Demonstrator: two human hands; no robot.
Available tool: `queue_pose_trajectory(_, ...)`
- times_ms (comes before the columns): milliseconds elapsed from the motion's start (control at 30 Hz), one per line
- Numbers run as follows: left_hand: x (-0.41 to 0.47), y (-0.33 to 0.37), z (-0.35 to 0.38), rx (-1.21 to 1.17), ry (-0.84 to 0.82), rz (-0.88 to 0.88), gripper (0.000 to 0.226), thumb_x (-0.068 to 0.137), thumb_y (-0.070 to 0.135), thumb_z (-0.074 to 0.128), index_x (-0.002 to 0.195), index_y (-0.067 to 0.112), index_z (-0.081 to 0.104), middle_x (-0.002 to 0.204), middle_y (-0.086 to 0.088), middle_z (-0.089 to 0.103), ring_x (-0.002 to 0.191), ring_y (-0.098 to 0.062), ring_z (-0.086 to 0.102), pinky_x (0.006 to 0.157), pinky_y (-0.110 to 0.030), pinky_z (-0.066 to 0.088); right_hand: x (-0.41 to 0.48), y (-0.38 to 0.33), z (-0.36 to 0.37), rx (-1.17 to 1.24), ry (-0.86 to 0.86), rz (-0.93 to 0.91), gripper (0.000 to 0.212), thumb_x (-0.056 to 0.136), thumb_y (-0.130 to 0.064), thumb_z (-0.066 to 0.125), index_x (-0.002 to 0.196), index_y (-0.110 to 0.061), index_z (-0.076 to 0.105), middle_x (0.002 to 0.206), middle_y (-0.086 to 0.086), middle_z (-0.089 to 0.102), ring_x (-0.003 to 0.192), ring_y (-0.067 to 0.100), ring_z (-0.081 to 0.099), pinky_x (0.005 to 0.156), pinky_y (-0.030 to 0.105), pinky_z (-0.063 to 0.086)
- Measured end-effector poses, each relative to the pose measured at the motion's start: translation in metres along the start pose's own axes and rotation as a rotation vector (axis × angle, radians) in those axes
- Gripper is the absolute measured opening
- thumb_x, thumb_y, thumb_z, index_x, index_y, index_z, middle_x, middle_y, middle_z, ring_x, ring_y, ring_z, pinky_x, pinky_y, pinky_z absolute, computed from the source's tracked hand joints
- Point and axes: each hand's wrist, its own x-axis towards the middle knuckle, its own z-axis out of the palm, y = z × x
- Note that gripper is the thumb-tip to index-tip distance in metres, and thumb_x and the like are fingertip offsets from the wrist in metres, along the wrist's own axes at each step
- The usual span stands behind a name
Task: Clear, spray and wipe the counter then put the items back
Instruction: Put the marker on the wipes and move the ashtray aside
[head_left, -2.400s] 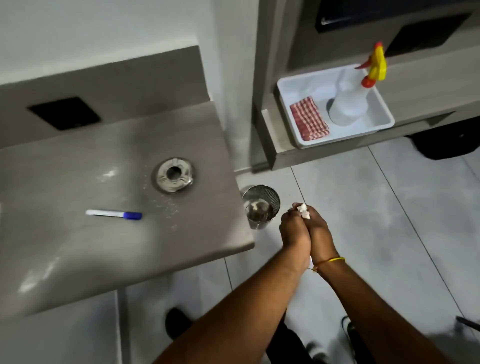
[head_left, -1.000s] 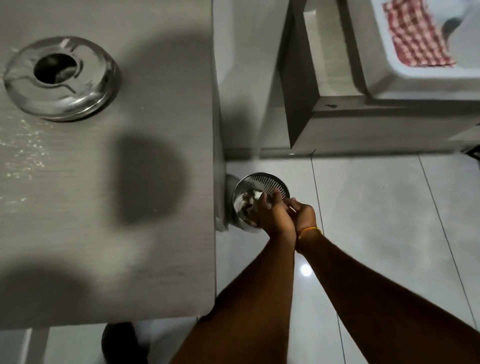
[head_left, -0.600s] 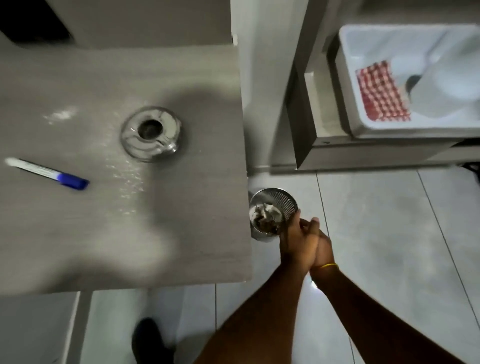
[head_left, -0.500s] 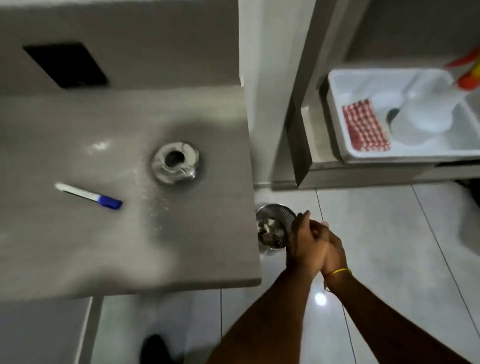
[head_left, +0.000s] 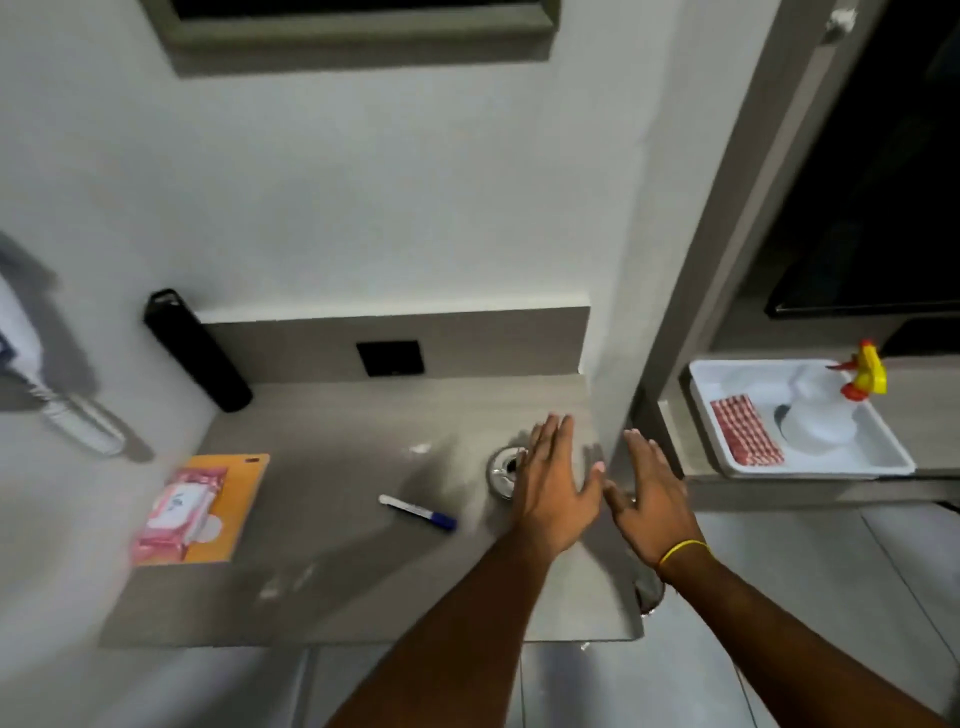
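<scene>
The grey counter (head_left: 337, 587) carries a metal ashtray (head_left: 503, 470), a white pen with a blue cap (head_left: 417, 513), a pink wipes pack (head_left: 176, 514) lying on an orange folder (head_left: 234, 512), and a black bottle (head_left: 196, 351) at the back left. Pale crumbs speckle the surface. My left hand (head_left: 556, 488) hovers spread over the ashtray's right half, holding nothing. My right hand (head_left: 649, 499) is spread beside it over the counter's right edge, also with nothing in it. A spray bottle (head_left: 826, 410) and a red checked cloth (head_left: 745, 436) lie in a white tray (head_left: 883, 457) on the right shelf.
A metal mesh bin (head_left: 648, 592) stands on the tiled floor under the counter's right edge, mostly hidden by my right wrist. A wall corner (head_left: 618, 312) separates counter and shelf. A black socket plate (head_left: 389, 358) sits in the backsplash.
Both hands were pressed together over the bin on the floor; they have risen to the counter's right end and spread apart. The view has lifted and widened to show the whole counter.
</scene>
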Motion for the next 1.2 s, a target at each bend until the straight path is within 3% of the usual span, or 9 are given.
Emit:
queue_pose_trajectory(167, -0.018, -0.078, -0.104, 0.341, -0.017, 0.029, 0.077, 0.099, 0.052, 0.043, 0.165, 0.027, 0.012, 0.175, 0.0, 0.006, 0.162, -0.022, -0.001, 0.128, -0.059, 0.006, -0.011, -0.096, 0.031, -0.295, 0.055, -0.153, 0.085, 0.097, -0.048, 0.05, 0.165, -0.023, 0.007, 0.174, 0.0, -0.001, 0.161, 0.026, -0.001, 0.126, 0.052, 0.014)
queue_pose_trajectory(333, -0.03, -0.156, -0.165, 0.507, -0.113, -0.048, 0.08, 0.1, 0.055, 0.046, 0.166, 0.028, 0.009, 0.176, -0.001, -0.003, 0.162, -0.026, -0.004, 0.126, -0.062, 0.004, -0.019, -0.16, 0.087, -0.367, -0.055, -0.139, 0.087, 0.094, -0.04, 0.051, 0.165, -0.024, 0.003, 0.174, -0.001, -0.005, 0.161, 0.027, 0.0, 0.127, 0.052, 0.013)
queue_pose_trajectory(500, -0.038, -0.205, -0.171, 0.403, -0.211, -0.272, 0.083, 0.099, 0.048, 0.056, 0.165, 0.023, 0.012, 0.175, -0.009, 0.002, 0.162, -0.029, 0.003, 0.127, -0.055, 0.011, -0.037, -0.188, 0.147, -0.139, -0.202, 0.068, 0.088, 0.091, -0.018, 0.059, 0.164, -0.008, 0.012, 0.173, 0.013, 0.008, 0.159, 0.03, 0.012, 0.128, 0.038, 0.019)
queue_pose_trajectory(667, -0.042, -0.23, -0.155, 0.342, -0.353, -0.365, 0.079, 0.096, 0.037, 0.059, 0.162, 0.021, 0.019, 0.171, -0.005, 0.017, 0.16, -0.027, 0.012, 0.126, -0.054, 0.018, -0.058, -0.193, 0.193, 0.014, -0.344, 0.271, 0.096, 0.083, -0.005, 0.064, 0.163, -0.01, 0.012, 0.171, 0.012, 0.014, 0.149, 0.035, 0.037, 0.119, 0.037, 0.037)
queue_pose_trajectory(900, -0.038, -0.245, -0.138, 0.249, -0.346, -0.345, 0.072, 0.093, 0.019, 0.062, 0.159, 0.017, 0.032, 0.164, -0.006, 0.035, 0.154, -0.027, 0.029, 0.126, -0.044, 0.027, -0.061, -0.206, 0.217, 0.151, -0.297, 0.384, 0.094, 0.08, 0.005, 0.064, 0.161, -0.015, 0.02, 0.167, 0.01, 0.029, 0.138, 0.039, 0.052, 0.115, 0.05, 0.044)
queue_pose_trajectory(1033, -0.04, -0.249, -0.131, 0.094, -0.271, -0.449, 0.07, 0.09, 0.01, 0.061, 0.155, 0.019, 0.038, 0.157, -0.007, 0.046, 0.143, -0.031, 0.047, 0.116, -0.04, 0.044, -0.056, -0.216, 0.221, 0.195, -0.236, 0.431, 0.082, 0.078, 0.007, 0.06, 0.152, -0.018, 0.035, 0.155, 0.013, 0.046, 0.125, 0.042, 0.061, 0.107, 0.051, 0.051)
queue_pose_trajectory(1200, -0.043, -0.253, -0.124, 0.032, -0.222, -0.465, 0.075, 0.088, 0.009, 0.063, 0.157, 0.019, 0.035, 0.161, -0.009, 0.039, 0.146, -0.032, 0.043, 0.116, -0.04, 0.043, -0.05, -0.226, 0.224, 0.238, -0.184, 0.447, 0.073, 0.074, 0.01, 0.056, 0.139, -0.022, 0.046, 0.133, 0.014, 0.063, 0.111, 0.041, 0.066, 0.096, 0.047, 0.056)
